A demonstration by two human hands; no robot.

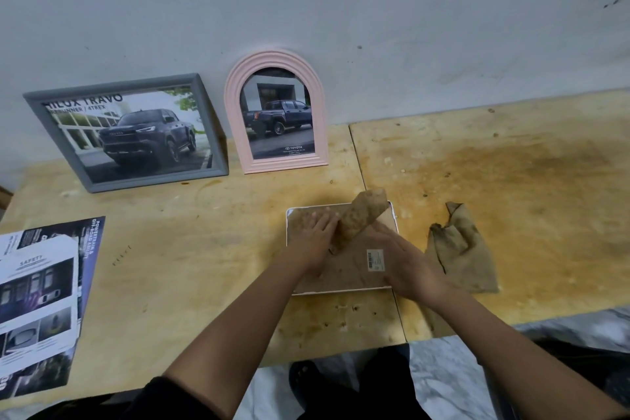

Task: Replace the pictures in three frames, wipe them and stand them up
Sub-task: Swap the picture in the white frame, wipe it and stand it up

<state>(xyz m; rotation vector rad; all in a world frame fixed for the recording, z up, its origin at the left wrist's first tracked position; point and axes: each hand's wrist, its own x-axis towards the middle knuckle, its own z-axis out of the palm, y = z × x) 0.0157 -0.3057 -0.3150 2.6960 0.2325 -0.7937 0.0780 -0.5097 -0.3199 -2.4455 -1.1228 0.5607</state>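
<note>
DONE: grey frame [131, 135] and pink arched frame [278, 112] stand at the wall, truck pictures in | NOW: white frame [344, 274] face down on surface [511, 181], easel leg [361, 218] raised; left hand [315, 235] grip flat, pressing backing; right hand [409, 266] at leg's foot, grip unclear | LEFT: likely wiping with cloth [460, 249]; standing it up

Tabletop [528, 181] is lying open far right; cloth [463, 249], brochures [37, 300], grey frame [126, 133] and pink frame [276, 112] are hemming the rest.
</note>
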